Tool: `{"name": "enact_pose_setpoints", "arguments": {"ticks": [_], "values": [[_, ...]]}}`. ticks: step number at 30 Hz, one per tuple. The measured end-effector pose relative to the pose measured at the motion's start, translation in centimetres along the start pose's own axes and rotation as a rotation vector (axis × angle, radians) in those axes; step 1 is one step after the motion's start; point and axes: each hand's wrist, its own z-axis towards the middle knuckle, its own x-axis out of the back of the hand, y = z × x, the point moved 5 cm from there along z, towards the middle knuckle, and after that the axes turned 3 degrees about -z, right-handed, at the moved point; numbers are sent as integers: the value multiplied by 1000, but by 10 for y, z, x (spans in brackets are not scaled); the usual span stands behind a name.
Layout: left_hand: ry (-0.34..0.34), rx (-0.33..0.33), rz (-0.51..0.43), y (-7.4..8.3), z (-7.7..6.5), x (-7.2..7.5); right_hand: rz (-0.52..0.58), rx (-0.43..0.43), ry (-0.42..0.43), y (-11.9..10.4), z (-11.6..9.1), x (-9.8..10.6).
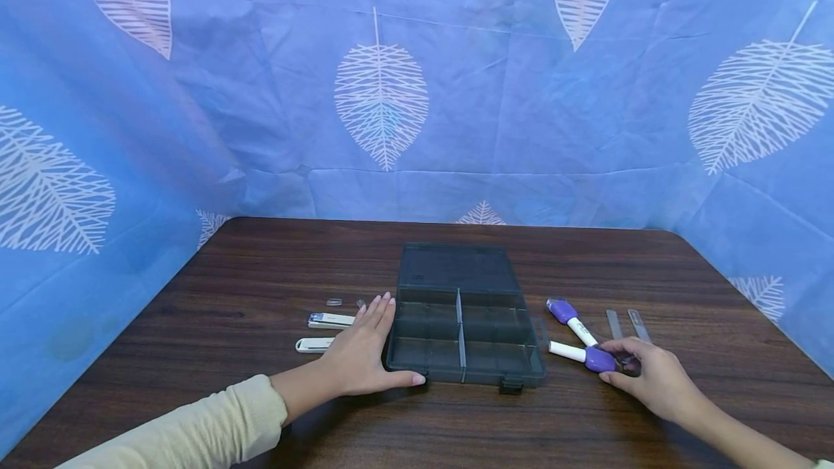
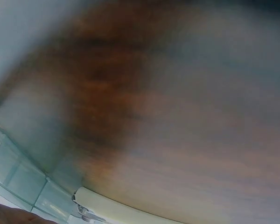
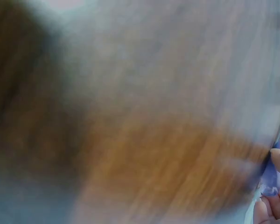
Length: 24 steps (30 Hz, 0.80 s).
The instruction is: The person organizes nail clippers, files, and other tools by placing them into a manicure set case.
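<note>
A dark translucent divided box (image 1: pixel 459 371) lies with its lid (image 1: pixel 456 266) folded back behind it. My left hand (image 1: pixel 361 353) rests along its left side, fingers straight and thumb spread at the front edge. To the right of the box, my right hand (image 1: pixel 651 375) pinches the purple end of a nail polish bottle (image 1: pixel 568 351) with a white cap, which also shows in the right wrist view as a purple bottle (image 3: pixel 269 179) between the fingers. A second purple nail polish bottle (image 1: pixel 562 311) lies just behind it, its white cap pointing toward the hand.
Two nail clippers (image 1: pixel 331 320) lie left of the box, partly behind my left hand. Small clear pieces (image 1: pixel 334 302) sit beyond them. Two flat grey strips (image 1: pixel 639 324) lie behind my right hand. A leaf-patterned blue cloth (image 1: pixel 456 93) surrounds the dark wooden table (image 1: pixel 228 295).
</note>
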Motion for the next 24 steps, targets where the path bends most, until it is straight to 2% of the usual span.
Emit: {"name": "enact_pose_setpoints", "arguments": {"ticks": [10,16,24], "values": [[-10,4,4,0,2,0,35,17,5,-2,-2,1],[-27,7,7,0,2,2,44,61,61,-7,-1,7],[-50,10,35,2,3,5,35,67,122,-13,3,16]]}}
